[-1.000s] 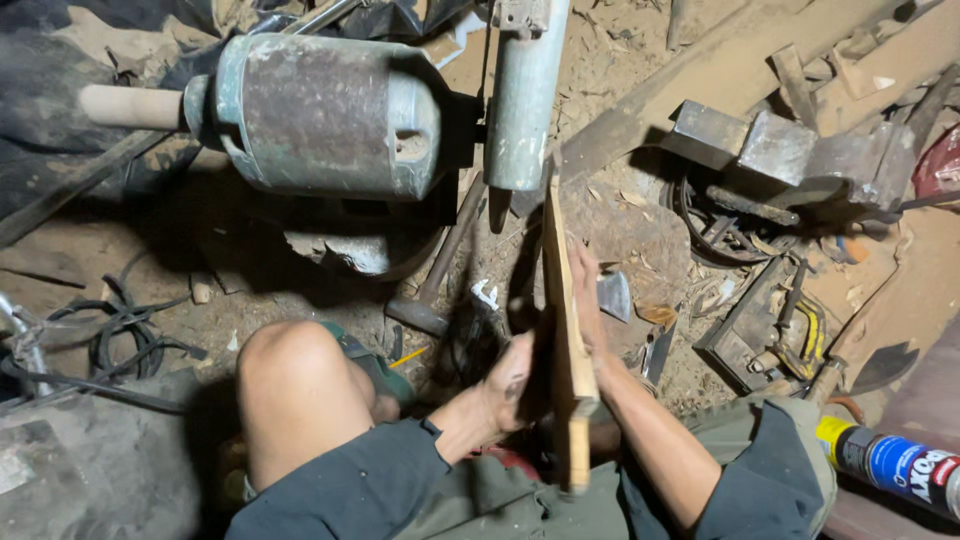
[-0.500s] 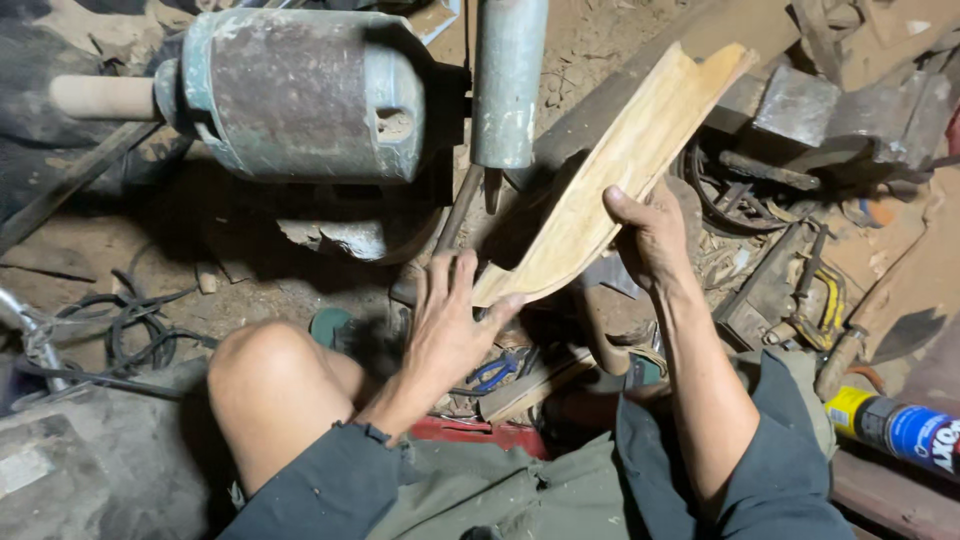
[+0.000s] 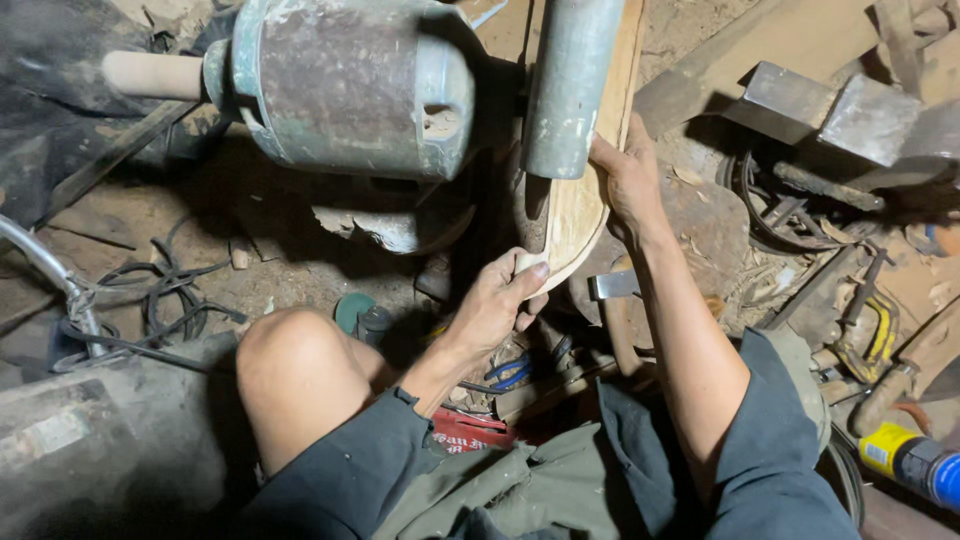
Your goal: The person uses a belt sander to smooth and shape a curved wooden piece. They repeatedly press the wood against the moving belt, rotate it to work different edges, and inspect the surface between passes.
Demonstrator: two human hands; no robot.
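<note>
Dirt workshop floor [image 3: 250, 270], cluttered: tangled cable [image 3: 150, 310] at left, metal scrap and a clamp [image 3: 860, 330] at right, spray can [image 3: 915, 462] lower right. Big rusty motor [image 3: 350, 90] fills upper centre, its grey drum [image 3: 572, 85] hanging just right of it. Wooden piece [image 3: 578, 205], thin and curved, stands on end at centre frame, upper part running behind the drum, seemingly touching it. Left hand [image 3: 497, 300] grips the lower rounded end, fingers wrapped around the edge. Right hand [image 3: 630, 175] holds the right edge higher up, fingers closed on it, tips hidden behind the wood. Judgement: light, stiff, dry, not slippery, but thin enough to crack across the grain or get snatched by the drum. Best held two-handed as now, low end plus mid edge, fingers clear of the drum face.
</note>
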